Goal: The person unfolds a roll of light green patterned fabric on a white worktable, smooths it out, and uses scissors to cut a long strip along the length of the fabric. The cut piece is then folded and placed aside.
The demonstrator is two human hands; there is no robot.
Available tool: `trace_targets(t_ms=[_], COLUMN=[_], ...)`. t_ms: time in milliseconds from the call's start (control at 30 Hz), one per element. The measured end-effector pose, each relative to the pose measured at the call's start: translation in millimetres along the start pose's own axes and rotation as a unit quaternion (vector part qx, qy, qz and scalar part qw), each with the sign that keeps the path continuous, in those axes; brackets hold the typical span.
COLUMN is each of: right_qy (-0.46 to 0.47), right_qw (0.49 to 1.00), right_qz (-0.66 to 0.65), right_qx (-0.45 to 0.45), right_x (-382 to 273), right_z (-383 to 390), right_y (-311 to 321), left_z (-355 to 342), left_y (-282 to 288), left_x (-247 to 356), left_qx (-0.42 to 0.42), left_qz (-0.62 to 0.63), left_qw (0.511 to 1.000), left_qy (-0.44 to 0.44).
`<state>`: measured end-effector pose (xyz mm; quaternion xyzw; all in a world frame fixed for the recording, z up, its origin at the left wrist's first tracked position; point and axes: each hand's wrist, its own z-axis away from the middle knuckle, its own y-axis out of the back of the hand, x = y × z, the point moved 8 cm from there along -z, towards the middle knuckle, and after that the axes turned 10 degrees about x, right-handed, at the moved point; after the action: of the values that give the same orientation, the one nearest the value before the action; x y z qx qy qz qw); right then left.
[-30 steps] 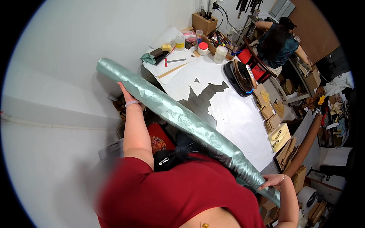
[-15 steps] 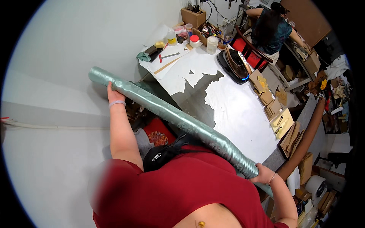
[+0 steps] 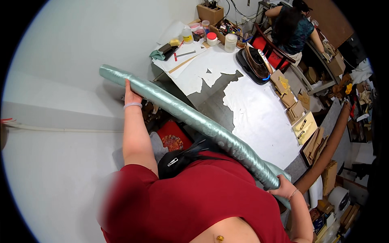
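I hold a long roll of pale green, shiny patterned fabric [image 3: 190, 115] diagonally across my front, above the near side of a table with irregular white sheets [image 3: 259, 129]. My left hand [image 3: 131, 92] is closed on the roll near its upper-left end, by the white wall. My right hand [image 3: 284, 187] grips it near the lower-right end, where a looser flap of fabric sticks out. A black and copper iron [image 3: 253, 65] stands at the table's far right, with flat tan pieces [image 3: 283, 91] along that side.
Jars [image 3: 230, 42] and boxes of tools [image 3: 227, 28] stand at the table's back. A co-worker [image 3: 289, 32] sits on a red chair facing a desk. A long brown roll [image 3: 324, 156] leans among piled materials at right. A red seat [image 3: 174, 129] is under the near edge.
The roll and both hands first shifted left, then slightly back right and up at the left end. A flap of fabric now shows beside the roll's lower end. Both hands still grip it.
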<state>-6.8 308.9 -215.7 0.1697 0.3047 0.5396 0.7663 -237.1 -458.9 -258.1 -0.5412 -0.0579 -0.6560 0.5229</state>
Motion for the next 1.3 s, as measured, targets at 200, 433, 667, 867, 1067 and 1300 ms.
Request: trace_targets(t_ms=[200,433,667,867,1067,1300], right_qy=[-0.039,0.067,-0.012,0.033,0.063,-0.048], right_qw=[0.999,0.994,0.993,0.981,0.970,0.977], right_qz=[-0.013,-0.038,-0.024,-0.057,-0.058,-0.132], right_qx=[-0.002,0.074,0.116,0.180,0.227,0.162], right_x=[1,22,14,22,24,18], right_z=[12,2,8,8,9,11], right_y=[-11,-42,-62,-70,-81,-110], left_z=[12,-7,1,-2,-7,6], left_y=[-17,-30,-37,-39,-26,-27], left_x=[-11,-16,-20,-18,-27,-32], left_qx=[-0.073,-0.073,0.002,-0.046,-0.049,-0.018], left_qz=[0.123,-0.001,-0.029,0.036,0.029,-0.055], left_qw=[0.985,0.997,0.999,0.998,0.998,0.997], left_qy=[0.102,0.008,0.016,0.021,0.009,-0.044])
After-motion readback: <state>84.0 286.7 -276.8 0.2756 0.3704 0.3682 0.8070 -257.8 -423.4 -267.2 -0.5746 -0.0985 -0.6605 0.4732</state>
